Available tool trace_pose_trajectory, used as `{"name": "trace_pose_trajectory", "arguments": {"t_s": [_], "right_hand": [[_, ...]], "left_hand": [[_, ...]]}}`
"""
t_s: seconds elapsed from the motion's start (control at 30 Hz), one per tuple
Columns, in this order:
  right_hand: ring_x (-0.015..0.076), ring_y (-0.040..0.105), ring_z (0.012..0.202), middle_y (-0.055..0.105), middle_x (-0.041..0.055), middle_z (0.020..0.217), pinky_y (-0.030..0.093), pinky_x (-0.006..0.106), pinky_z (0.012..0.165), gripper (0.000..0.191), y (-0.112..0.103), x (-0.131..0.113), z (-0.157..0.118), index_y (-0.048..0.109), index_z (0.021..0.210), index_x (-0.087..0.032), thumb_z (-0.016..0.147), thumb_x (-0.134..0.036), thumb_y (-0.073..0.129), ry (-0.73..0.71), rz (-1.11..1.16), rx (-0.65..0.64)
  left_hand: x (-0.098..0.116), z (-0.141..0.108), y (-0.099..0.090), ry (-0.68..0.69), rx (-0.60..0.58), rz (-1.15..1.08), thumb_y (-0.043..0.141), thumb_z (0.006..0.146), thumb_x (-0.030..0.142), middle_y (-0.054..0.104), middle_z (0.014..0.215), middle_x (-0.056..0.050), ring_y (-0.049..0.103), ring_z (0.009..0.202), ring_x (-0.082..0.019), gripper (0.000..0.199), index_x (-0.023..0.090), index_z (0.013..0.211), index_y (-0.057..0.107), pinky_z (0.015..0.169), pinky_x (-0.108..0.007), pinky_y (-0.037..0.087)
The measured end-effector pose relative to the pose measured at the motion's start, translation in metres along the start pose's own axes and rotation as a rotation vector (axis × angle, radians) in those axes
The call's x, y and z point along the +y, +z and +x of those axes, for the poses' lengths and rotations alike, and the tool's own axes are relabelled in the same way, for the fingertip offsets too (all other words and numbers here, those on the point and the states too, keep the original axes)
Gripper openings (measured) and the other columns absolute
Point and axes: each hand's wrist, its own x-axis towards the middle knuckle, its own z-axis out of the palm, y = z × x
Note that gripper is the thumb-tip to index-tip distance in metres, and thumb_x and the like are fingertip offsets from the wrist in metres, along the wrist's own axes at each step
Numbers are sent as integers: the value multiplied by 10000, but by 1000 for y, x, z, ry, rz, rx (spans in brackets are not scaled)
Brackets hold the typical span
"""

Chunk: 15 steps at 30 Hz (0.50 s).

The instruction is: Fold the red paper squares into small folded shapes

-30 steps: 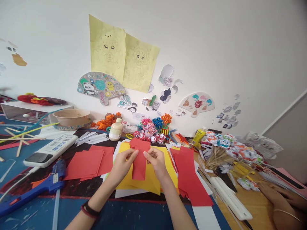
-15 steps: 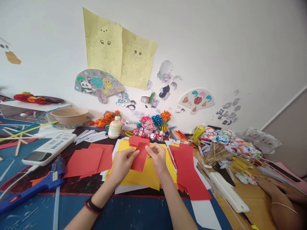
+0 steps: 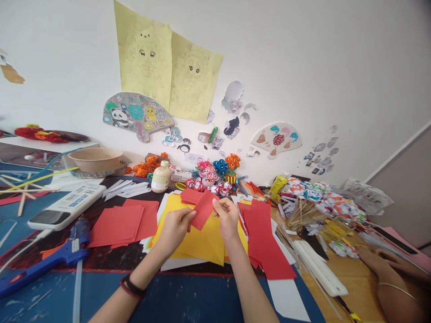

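A small piece of red paper (image 3: 204,211) is held up between my two hands, tilted, above a stack of yellow paper (image 3: 205,249). My left hand (image 3: 177,226) pinches its left edge between thumb and fingers. At its upper right corner, my right hand (image 3: 227,215) pinches the paper too. Just behind it lies a small pile of red paper pieces (image 3: 190,196) on the yellow sheets. Red paper squares (image 3: 116,224) are stacked left of my left hand, and longer red sheets (image 3: 266,240) lie right of my right hand.
A blue glue gun (image 3: 63,258) and a white power strip (image 3: 69,206) lie at the left. Behind stand a glue bottle (image 3: 161,177), a beige bowl (image 3: 96,160) and pipe-cleaner flowers (image 3: 220,168). Wooden sticks (image 3: 301,216) lie at right, near another person's arm (image 3: 387,273).
The red paper has been raised slightly and turned, so it now slants with its upper right corner higher. My right hand has shifted a little right. The view has moved slightly.
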Motion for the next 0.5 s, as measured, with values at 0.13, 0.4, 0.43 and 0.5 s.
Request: {"name": "trace_pose_trajectory", "arguments": {"t_s": [0.13,0.4,0.43,0.5], "right_hand": [[101,454,489,491,-43,508,351,226,502,259,1,-1,1,554,638,-170,743,-355,702,6,25,73],[114,497,468,532,-27,492,379,227,481,259,5,2,0,564,633,-169,710,-354,727,50,30,17],[116,506,468,537,-26,495,386,227,481,256,6,2,-2,563,634,-170,713,-352,724,47,24,-5],[124,527,478,552,-20,505,407,234,496,250,8,2,-4,562,634,-171,727,-349,711,55,30,-73]], "left_hand": [[-3,2,-4,-15,-35,-74,413,881,435,645,574,8,590,568,-139,364,197,669,588,584,-216,402],[-3,1,-15,-4,73,209,394,885,409,676,769,-11,610,731,-184,269,245,839,602,603,-244,376],[-3,1,-14,15,91,182,396,885,405,673,821,-12,609,775,-184,251,250,900,593,624,-245,385],[-4,1,-11,44,113,71,410,882,398,656,852,-9,597,783,-170,230,243,949,566,652,-242,399]]}}
